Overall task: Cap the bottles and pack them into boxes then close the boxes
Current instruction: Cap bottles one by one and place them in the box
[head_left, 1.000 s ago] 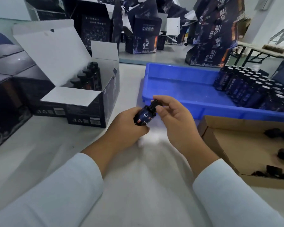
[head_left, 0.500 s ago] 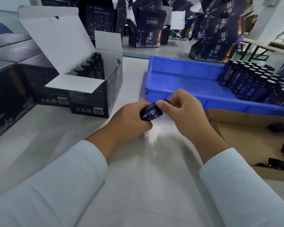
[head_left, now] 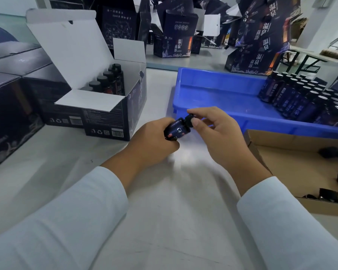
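My left hand (head_left: 154,141) grips a bottle (head_left: 177,131) above the desk (head_left: 174,211), right hand (head_left: 217,137) pinching its cap (head_left: 189,119). Open box (head_left: 113,114) holds capped bottles; blue tray (head_left: 213,88) holds uncapped ones; cardboard box (head_left: 293,162) holds loose caps.

White tabletop (head_left: 183,221), pale wall (head_left: 328,22)
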